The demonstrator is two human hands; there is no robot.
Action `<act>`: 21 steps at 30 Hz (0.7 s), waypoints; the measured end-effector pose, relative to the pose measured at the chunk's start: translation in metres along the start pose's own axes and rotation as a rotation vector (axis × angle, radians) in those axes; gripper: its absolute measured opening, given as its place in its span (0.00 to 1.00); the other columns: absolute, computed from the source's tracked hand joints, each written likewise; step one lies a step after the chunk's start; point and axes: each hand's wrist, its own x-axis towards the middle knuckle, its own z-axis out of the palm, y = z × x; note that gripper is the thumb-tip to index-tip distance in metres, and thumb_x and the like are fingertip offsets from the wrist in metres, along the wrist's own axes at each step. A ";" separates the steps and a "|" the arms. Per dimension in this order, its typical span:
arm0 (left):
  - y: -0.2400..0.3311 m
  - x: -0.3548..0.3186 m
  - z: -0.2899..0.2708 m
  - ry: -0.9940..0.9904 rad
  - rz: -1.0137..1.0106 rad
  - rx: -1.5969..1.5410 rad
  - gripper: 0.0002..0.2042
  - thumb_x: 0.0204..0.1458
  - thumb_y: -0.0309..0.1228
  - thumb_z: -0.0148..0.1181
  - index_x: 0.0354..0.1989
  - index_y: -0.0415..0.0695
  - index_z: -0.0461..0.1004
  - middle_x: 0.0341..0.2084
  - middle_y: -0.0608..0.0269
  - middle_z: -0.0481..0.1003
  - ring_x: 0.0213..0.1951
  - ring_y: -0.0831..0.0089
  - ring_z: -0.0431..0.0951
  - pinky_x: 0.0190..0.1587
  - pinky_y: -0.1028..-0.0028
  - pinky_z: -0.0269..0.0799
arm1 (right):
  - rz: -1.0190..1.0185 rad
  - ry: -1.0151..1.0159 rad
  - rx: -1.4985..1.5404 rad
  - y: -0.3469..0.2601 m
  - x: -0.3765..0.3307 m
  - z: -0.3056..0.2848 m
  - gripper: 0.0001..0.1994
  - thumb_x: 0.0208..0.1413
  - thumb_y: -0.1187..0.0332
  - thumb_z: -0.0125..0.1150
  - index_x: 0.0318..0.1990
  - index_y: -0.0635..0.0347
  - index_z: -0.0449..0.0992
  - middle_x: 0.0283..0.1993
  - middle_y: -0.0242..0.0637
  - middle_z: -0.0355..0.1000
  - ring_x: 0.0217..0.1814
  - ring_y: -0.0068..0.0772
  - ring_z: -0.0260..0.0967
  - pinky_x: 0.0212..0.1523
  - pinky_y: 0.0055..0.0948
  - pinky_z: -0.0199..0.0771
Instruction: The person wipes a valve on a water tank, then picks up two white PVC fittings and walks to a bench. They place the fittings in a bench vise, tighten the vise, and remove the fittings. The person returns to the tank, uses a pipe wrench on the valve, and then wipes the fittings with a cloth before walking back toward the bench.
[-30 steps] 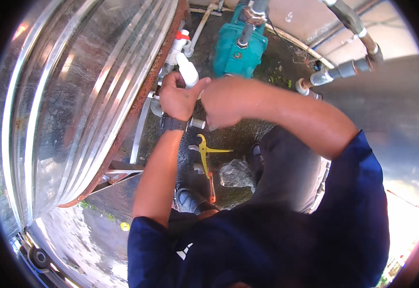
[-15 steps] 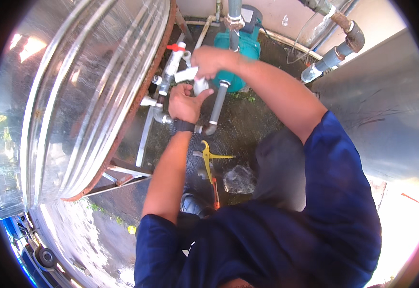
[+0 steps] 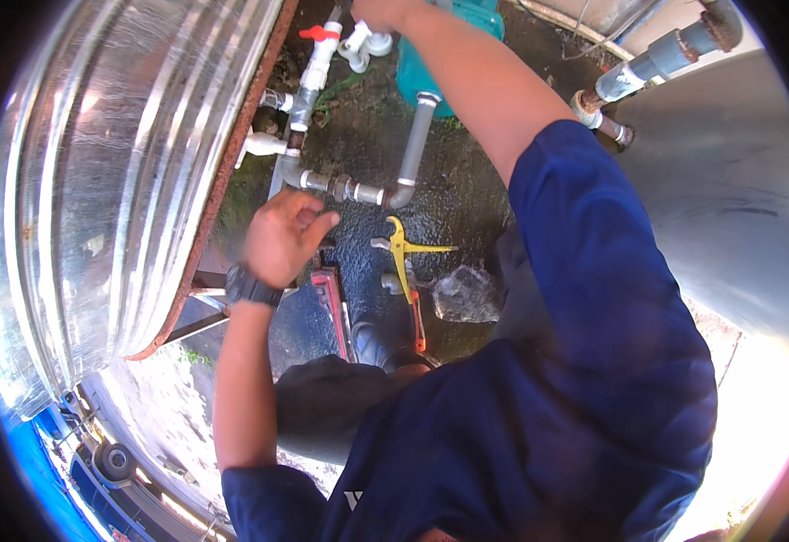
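- The work in hand looks like the handling of white pipe fittings (image 3: 360,47) beside the pump (image 3: 453,54), at the top of the frame; the exact step cannot be told.
- The next move seems to call for a clear grip on those fittings, minding the red-handled valve (image 3: 320,59) just left of them.
- The fittings lie just below the right hand (image 3: 382,11), which the upper edge partly cuts off; how far it is open, and whether it holds anything, I cannot tell.
- The left hand (image 3: 279,237), left of centre, is half open, fingers loosely curled, thumb apart, nothing visible in it; it is well apart from the fittings, near the grey pipe run (image 3: 316,181).
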 end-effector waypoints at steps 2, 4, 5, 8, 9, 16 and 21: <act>0.019 -0.025 -0.011 -0.035 -0.071 -0.060 0.14 0.48 0.34 0.74 0.36 0.38 0.79 0.31 0.53 0.78 0.32 0.60 0.81 0.35 0.65 0.76 | 0.019 0.007 0.022 0.007 0.016 0.019 0.10 0.55 0.75 0.55 0.37 0.68 0.83 0.43 0.53 0.79 0.48 0.50 0.79 0.49 0.43 0.79; 0.038 -0.047 -0.014 -0.063 -0.117 -0.074 0.15 0.47 0.34 0.74 0.38 0.39 0.78 0.31 0.52 0.78 0.33 0.58 0.81 0.35 0.64 0.76 | 0.071 0.016 0.086 0.013 0.031 0.029 0.11 0.52 0.75 0.55 0.36 0.68 0.84 0.45 0.55 0.79 0.49 0.52 0.78 0.50 0.45 0.79; 0.046 -0.052 -0.013 -0.068 -0.135 -0.082 0.16 0.47 0.34 0.74 0.39 0.39 0.78 0.31 0.52 0.77 0.33 0.57 0.81 0.36 0.64 0.76 | 0.108 0.017 0.144 0.014 0.036 0.032 0.11 0.52 0.75 0.56 0.37 0.68 0.84 0.45 0.55 0.79 0.49 0.52 0.79 0.50 0.45 0.79; 0.061 -0.057 -0.005 -0.212 -0.075 0.053 0.17 0.46 0.34 0.74 0.41 0.39 0.78 0.31 0.52 0.76 0.33 0.53 0.80 0.36 0.62 0.75 | 0.081 -0.026 0.170 0.013 0.045 0.035 0.10 0.50 0.74 0.58 0.37 0.67 0.84 0.46 0.54 0.79 0.47 0.52 0.79 0.49 0.44 0.79; 0.063 -0.056 -0.003 -0.254 -0.035 0.087 0.17 0.46 0.34 0.74 0.41 0.39 0.78 0.31 0.52 0.76 0.34 0.51 0.79 0.37 0.61 0.75 | 0.038 -0.058 0.143 0.012 0.047 0.034 0.10 0.50 0.73 0.59 0.37 0.67 0.84 0.46 0.54 0.79 0.47 0.52 0.79 0.49 0.44 0.79; 0.058 -0.042 0.005 -0.168 0.007 0.075 0.17 0.48 0.33 0.72 0.43 0.38 0.78 0.33 0.51 0.76 0.33 0.51 0.78 0.37 0.61 0.74 | -0.086 -0.135 0.243 0.010 0.036 0.021 0.14 0.50 0.71 0.60 0.45 0.53 0.85 0.47 0.47 0.80 0.47 0.50 0.79 0.48 0.43 0.79; 0.041 -0.029 0.011 -0.228 -0.058 0.031 0.21 0.48 0.35 0.73 0.47 0.38 0.77 0.34 0.50 0.76 0.35 0.52 0.79 0.37 0.61 0.75 | 0.128 -0.327 0.510 0.008 0.027 0.006 0.17 0.51 0.70 0.60 0.49 0.50 0.83 0.48 0.47 0.80 0.48 0.44 0.80 0.44 0.41 0.80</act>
